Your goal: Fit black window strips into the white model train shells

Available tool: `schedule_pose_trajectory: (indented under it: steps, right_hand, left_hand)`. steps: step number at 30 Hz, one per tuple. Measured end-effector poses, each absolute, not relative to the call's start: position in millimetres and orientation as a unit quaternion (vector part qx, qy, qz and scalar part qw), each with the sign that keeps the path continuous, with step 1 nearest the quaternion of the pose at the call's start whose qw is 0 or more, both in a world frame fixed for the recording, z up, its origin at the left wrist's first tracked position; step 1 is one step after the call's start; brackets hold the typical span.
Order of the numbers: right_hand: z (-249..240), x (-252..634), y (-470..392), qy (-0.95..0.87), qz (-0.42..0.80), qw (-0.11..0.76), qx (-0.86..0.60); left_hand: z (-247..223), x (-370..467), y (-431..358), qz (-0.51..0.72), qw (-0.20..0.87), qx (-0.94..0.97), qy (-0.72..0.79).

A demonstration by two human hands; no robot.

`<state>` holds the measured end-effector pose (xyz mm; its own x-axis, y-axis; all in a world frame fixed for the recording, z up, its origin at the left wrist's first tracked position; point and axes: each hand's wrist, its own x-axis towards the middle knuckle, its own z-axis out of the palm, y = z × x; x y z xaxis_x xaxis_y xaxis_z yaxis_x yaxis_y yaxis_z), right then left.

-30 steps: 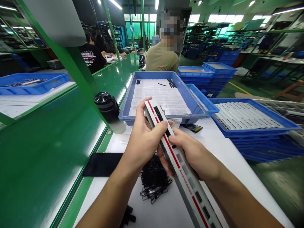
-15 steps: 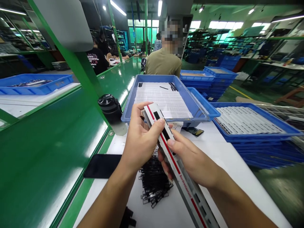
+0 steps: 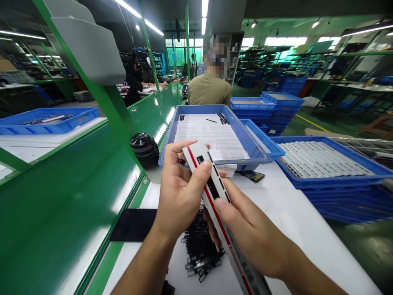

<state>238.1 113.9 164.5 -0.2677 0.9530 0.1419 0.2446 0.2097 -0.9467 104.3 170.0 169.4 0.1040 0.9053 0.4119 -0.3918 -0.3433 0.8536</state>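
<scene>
Gripping a white, red-striped shell (image 3: 220, 226), the left hand (image 3: 181, 192) and right hand (image 3: 245, 221) hold it slanted over the white tabletop (image 3: 276, 209). From here I see black frames (image 3: 201, 246) heaped beneath, a dark slab (image 3: 132, 225) partly behind the left forearm, and a bottle (image 3: 144, 149) beside a blue tray (image 3: 241, 131) of white strips.

The one head camera looks forward and steeply down from the near side of the large blue tray (image 3: 246, 139), close above the left hand (image 3: 179, 188) and right hand (image 3: 245, 221); beyond the tray, its wide view reaches far windows (image 3: 181, 57).
</scene>
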Motion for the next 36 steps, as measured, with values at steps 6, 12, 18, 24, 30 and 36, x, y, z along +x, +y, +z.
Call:
schedule_pose_trajectory:
  steps: [6,12,18,24,30,36]
  right_hand:
    - [168,232,103,-0.674,0.401,0.387,-0.485]
    - [167,229,99,-0.669,0.401,0.373,-0.502]
    - [170,234,106,-0.652,0.433,0.392,-0.483]
    - [161,246,120,-0.538,0.613,0.375,-0.441]
    - [152,246,129,-0.479,0.696,0.419,-0.331]
    - [147,246,128,-0.423,0.737,0.421,-0.317]
  left_hand:
    - [168,107,169,0.627,0.532,0.517,0.239]
    - [170,107,171,0.614,0.556,0.502,0.248]
    - [166,109,176,0.605,0.558,0.487,0.292]
    - [163,112,171,0.604,0.491,0.523,0.348]
    - [164,117,161,0.550,0.460,0.610,0.336]
    - [165,121,156,0.535,0.438,0.637,0.341]
